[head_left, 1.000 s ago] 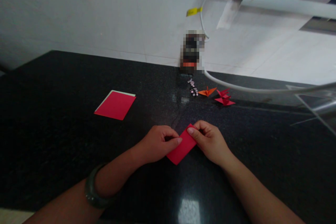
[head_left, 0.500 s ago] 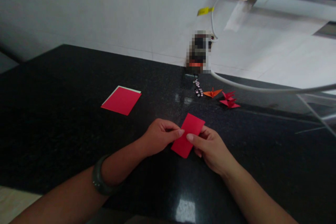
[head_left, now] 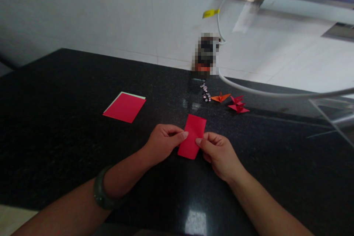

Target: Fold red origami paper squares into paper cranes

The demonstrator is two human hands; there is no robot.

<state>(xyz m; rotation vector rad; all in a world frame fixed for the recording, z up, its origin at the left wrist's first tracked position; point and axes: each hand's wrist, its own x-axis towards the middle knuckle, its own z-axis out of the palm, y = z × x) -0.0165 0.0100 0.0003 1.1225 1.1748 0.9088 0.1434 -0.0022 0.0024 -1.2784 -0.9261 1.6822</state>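
The left hand (head_left: pixel 163 143) and the right hand (head_left: pixel 221 155) are pinching opposite long edges of a red paper rectangle (head_left: pixel 192 129) over the black tabletop (head_left: pixel 69 147), its folding seemingly sitting at an early stage. One orange bird (head_left: pixel 220 98) and two red birds (head_left: pixel 238 108) are standing fully folded beyond, while a red sheet (head_left: pixel 125 107) is lying flat over a pale sheet (head_left: pixel 135 95); I'm seeing no certain container.

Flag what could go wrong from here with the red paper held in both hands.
The folded red paper is pinched at opposite edges by the left hand and right hand, so uneven pressure might crease or skew it.

The dark counter reflects light and looks smooth; the flat red sheet could slide if the left hand brushed it.
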